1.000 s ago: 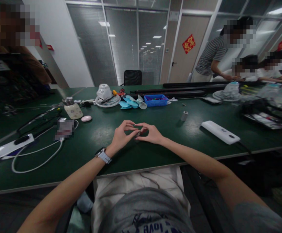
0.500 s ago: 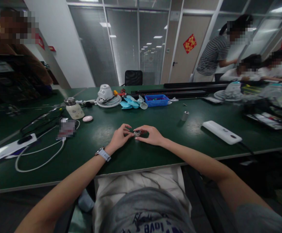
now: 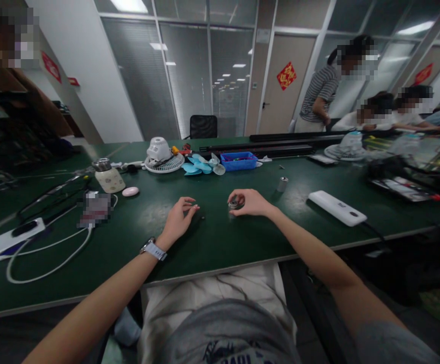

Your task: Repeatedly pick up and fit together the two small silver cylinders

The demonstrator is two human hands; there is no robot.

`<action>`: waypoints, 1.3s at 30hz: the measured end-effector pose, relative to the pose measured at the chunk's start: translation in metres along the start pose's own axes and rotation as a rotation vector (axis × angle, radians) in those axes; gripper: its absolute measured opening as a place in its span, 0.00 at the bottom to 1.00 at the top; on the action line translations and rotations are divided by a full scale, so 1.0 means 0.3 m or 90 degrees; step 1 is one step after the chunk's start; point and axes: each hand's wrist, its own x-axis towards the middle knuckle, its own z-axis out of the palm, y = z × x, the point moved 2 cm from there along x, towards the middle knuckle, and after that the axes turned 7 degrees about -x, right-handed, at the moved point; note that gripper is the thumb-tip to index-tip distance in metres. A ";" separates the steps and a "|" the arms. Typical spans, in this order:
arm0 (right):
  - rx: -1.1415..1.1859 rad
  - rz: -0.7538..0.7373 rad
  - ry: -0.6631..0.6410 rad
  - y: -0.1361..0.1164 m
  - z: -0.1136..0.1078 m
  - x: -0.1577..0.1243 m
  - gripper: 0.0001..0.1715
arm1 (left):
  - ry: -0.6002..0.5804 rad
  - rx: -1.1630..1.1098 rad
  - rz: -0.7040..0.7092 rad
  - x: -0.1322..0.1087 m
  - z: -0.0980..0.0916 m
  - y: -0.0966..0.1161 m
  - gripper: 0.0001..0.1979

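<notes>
My right hand (image 3: 253,203) is curled around a small round metal part (image 3: 233,205), holding it between thumb and fingers just over the green table (image 3: 212,247). To its left, my left hand (image 3: 179,218) is bent, with thumb and fingertips close together. Something tiny may be pinched there, too small to make out. A tiny dark piece (image 3: 203,218) lies on the table beside the left thumb. Beyond my right hand stands a small silver metal cylinder (image 3: 283,184), upright and apart from the hand.
A white power bank-like block (image 3: 337,207) lies right. Farther back are a blue tray (image 3: 238,162), light-blue fan blades (image 3: 200,165) and a white fan housing (image 3: 160,151). At left sit a jug (image 3: 109,178), a pink oval item (image 3: 130,191) and a white cable (image 3: 49,247). Several people work behind.
My hands have separated: the right moved right with the round metal part, the left drew away leftward. A tiny dark piece now shows on the table between them. The view shifted slightly.
</notes>
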 end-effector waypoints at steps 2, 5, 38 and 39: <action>-0.045 0.066 -0.005 0.094 -0.088 -0.026 0.22 | -0.001 0.008 0.006 -0.001 -0.002 0.003 0.10; -0.109 0.179 -0.013 0.240 -0.220 -0.079 0.24 | -0.006 0.014 0.006 -0.001 0.000 0.001 0.09; -0.217 -0.218 0.018 -0.151 0.241 0.095 0.12 | 0.160 0.116 0.023 0.001 -0.041 0.006 0.06; -0.222 -0.217 0.036 -0.138 0.214 0.094 0.11 | 0.159 0.119 0.027 0.001 -0.041 0.008 0.06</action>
